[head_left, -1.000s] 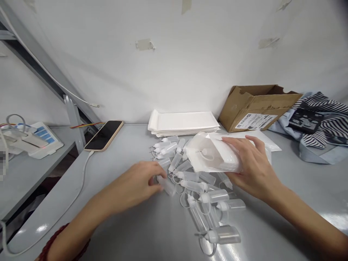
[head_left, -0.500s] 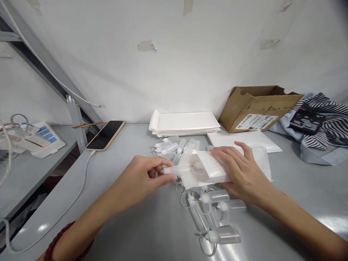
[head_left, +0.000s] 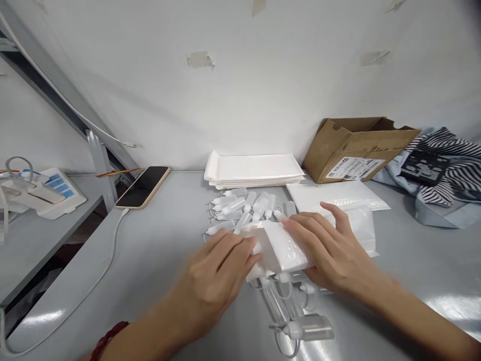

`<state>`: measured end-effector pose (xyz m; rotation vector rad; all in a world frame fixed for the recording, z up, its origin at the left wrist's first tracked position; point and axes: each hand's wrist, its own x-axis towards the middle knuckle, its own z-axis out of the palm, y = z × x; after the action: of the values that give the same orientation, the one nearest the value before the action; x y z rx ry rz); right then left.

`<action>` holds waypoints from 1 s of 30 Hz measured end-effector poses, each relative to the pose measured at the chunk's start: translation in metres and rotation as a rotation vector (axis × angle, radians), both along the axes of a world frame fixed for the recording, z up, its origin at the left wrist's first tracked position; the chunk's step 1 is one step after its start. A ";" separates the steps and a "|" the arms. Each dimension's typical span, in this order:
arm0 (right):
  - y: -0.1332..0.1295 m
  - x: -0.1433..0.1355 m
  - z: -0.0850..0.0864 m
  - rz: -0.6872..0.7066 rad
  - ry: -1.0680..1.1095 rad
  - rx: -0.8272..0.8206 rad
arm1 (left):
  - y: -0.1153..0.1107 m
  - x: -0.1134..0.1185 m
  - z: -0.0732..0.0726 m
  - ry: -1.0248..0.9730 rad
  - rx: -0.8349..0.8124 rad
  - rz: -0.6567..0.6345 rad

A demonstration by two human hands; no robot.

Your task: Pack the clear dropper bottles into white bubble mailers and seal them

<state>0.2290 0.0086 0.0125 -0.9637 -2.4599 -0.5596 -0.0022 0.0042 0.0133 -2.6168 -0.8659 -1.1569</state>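
Observation:
My right hand (head_left: 334, 245) is wrapped round a white padded envelope (head_left: 287, 245), whose open mouth faces left. At that mouth is my left hand (head_left: 221, 271), its fingers pressed together around a small plastic bottle (head_left: 257, 247), mostly hidden by the fingers and the envelope. Several clear bottles with white caps and ring loops lie behind the envelope, one of them a bottle (head_left: 233, 206) on its side. More lie in front of it, including a bottle (head_left: 311, 327) nearest to me.
A stack of white envelopes (head_left: 255, 169) lies by the wall. To its right are a flat envelope (head_left: 338, 194), an open cardboard box (head_left: 356, 150) and striped cloth (head_left: 458, 165). A phone (head_left: 144, 187) with a white cable (head_left: 112, 250) lies at the left.
My left hand has moved right and forward with its bottle, to the envelope's mouth. The envelope has shifted slightly towards me, uncovering more of the bottles behind.

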 end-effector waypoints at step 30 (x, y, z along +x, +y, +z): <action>0.020 0.025 0.000 -0.186 0.075 0.049 | -0.011 0.021 -0.017 0.046 -0.638 -0.175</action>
<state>0.2535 0.0286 0.0125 -1.1793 -2.2943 -0.6300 0.0186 -0.0066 -0.0041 -3.2649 -1.1741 -0.9669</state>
